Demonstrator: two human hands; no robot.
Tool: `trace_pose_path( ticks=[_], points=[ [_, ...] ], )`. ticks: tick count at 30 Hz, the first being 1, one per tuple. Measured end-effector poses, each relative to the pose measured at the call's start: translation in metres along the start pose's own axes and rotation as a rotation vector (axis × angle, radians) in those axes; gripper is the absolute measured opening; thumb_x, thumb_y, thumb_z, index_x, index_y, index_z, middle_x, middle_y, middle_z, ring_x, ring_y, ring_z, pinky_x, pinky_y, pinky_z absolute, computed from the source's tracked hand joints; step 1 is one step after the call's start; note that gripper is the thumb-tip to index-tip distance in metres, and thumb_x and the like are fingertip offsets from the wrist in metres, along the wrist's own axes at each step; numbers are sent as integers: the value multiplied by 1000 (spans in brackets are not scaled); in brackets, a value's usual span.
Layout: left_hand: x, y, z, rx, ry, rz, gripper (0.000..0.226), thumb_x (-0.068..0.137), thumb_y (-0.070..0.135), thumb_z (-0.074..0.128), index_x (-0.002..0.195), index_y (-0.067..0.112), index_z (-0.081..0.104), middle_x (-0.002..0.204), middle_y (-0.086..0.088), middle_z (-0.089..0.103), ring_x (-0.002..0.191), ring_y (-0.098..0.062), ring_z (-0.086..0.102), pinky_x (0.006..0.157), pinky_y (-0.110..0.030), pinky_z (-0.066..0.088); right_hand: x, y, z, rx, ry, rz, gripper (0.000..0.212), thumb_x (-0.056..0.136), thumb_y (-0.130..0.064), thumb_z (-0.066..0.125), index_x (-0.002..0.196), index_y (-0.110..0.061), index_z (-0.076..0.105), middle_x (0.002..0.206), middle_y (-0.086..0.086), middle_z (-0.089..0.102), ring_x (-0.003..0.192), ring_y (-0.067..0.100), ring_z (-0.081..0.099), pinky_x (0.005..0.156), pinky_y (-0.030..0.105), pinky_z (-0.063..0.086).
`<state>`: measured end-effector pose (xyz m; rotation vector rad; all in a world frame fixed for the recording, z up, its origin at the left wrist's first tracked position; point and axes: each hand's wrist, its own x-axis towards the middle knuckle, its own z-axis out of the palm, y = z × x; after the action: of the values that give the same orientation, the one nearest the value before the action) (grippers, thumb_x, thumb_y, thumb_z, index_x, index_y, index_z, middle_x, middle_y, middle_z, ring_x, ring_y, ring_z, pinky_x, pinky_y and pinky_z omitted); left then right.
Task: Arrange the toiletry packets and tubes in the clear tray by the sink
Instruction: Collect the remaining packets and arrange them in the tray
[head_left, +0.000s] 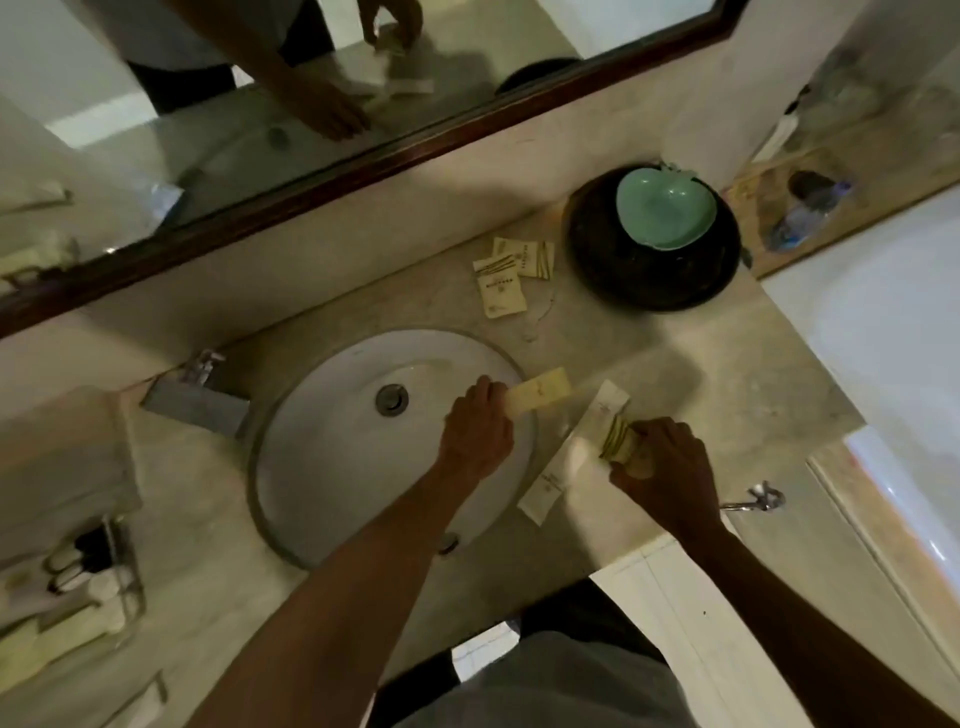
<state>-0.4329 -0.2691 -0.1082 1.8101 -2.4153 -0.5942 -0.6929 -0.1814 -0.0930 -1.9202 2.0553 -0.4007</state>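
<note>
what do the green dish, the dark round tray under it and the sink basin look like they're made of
Green dish: probably glazed ceramic, possibly plastic; smooth pale green surface with a soft sheen.
Dark round tray: unclear, perhaps dark wood or stone; matte, nearly black, no reflections.
Sink basin: glazed white ceramic by the look; glossy, even white bowl with a metal drain.

Bathroom, likely a hotel's. Round white sink (332, 447) set in a beige stone counter (675, 364), dark-framed mirror (322, 176) on the wall above, white bathtub (883, 332) at right, small branded toiletry packets (501, 286) lying loose on the counter.
</note>
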Motion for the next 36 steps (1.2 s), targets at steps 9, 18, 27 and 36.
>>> trace_pose_path(
  ticks=[9,18,27,36],
  points=[
    [-183,-172,-67,-72,97,-134,49,75,24,59,122,11,52,115,-13,54,91,-34,57,76,-44,51,-32,-208,63,137,-117,-287,59,62,-35,84,113,-17,62,104,2,62,94,24,56,79,38,45],
    [-366,-332,-95,-61,82,-224,50,72,25,61,120,11,57,111,-12,59,91,-31,59,72,-37,48,-107,-422,157,165,-273,-512,55,70,-40,76,118,-17,61,108,1,59,98,21,51,81,37,42],
    [-437,-376,-79,8,106,-160,63,74,42,65,129,16,49,130,-9,51,116,-26,48,96,-41,41,-125,-497,180,80,-318,-574,57,74,-40,79,122,-17,59,110,2,58,98,14,48,80,31,41],
    [-430,-481,-114,-67,8,-627,56,77,23,64,130,17,49,133,-6,51,124,-25,41,106,-39,33,-132,-535,201,14,-434,-615,58,78,-47,76,128,-26,57,121,-1,55,110,17,48,90,38,47]
  ],
)
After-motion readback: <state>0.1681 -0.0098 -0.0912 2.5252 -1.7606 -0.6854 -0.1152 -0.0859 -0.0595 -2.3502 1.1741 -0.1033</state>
